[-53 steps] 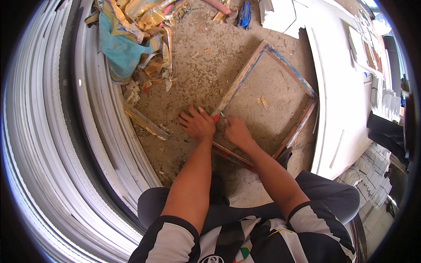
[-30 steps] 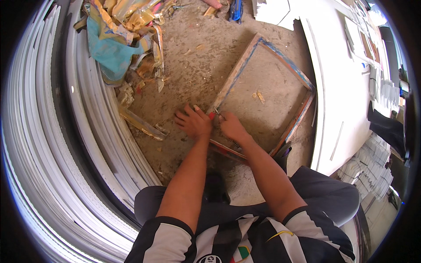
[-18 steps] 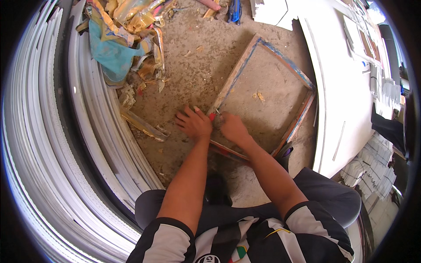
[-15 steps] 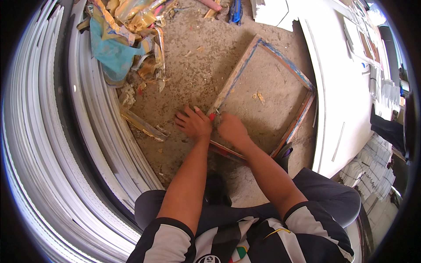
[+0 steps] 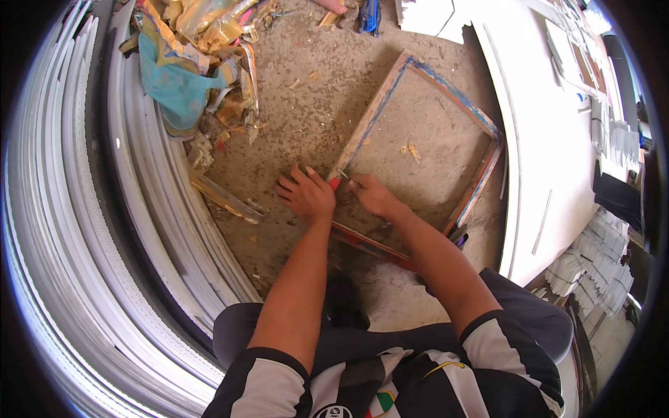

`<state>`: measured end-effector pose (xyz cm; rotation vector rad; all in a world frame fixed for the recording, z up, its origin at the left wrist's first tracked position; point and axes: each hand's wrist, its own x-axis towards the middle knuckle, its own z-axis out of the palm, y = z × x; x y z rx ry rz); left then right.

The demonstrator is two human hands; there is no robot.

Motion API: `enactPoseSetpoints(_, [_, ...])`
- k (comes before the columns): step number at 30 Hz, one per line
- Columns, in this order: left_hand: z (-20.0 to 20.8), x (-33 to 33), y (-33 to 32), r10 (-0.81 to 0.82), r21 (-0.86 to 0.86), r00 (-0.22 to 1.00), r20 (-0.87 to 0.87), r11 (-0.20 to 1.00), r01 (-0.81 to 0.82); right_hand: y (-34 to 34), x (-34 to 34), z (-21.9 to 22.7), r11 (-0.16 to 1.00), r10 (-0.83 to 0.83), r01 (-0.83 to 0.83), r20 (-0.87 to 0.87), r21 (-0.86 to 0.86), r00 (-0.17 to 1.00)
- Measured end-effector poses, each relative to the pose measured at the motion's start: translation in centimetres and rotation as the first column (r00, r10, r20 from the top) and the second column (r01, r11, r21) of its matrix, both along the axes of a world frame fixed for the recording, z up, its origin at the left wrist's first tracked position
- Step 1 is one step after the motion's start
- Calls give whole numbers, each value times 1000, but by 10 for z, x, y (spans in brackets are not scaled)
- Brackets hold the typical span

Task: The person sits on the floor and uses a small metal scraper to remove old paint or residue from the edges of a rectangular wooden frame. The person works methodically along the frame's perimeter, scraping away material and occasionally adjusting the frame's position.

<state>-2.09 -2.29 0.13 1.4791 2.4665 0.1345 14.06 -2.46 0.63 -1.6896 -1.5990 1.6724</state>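
A wooden frame (image 5: pixel 376 104) with blue and red paint stains lies flat on the floor in front of me. My left hand (image 5: pixel 306 195) rests at its near left corner, fingers spread, the thumb side against the wood beside a red patch. Just right of that corner, my right hand (image 5: pixel 373 194) is closed, its thumb and fingers pinching a small thin metal tool (image 5: pixel 343 173) whose tip meets the frame's left bar. Most of that tool is hidden in my fingers, so its kind cannot be made out.
Long white sheets (image 5: pixel 63 209) stand stacked along the left. Torn tape and a teal cloth (image 5: pixel 167 80) are heaped at the far left. A blue-handled tool (image 5: pixel 369 17) lies far ahead. A large white board (image 5: pixel 536 153) fills the right, with bundled strips (image 5: pixel 592 258) nearby.
My right hand has shifted slightly right and up, drawing back from the corner, so the tool's tip shows more. My left hand stays nearly in place.
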Motion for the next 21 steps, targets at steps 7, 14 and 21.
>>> enactPoseSetpoints(7, [8, 1, 4, 36, -114, 997, 61, 993, -29, 7, -1, 19, 994, 60, -75, 165, 85, 984])
enactPoseSetpoints(14, [5, -2, 3, 66, -129, 996, 66, 990, -57, 16, -18, 25, 999, 32, -26, 177, -39, 984])
enactPoseSetpoints(21, [12, -3, 2, 46, -122, 997, 61, 992, -38, -13, -1, 3, 937, -209, 173, -91, -303, 974])
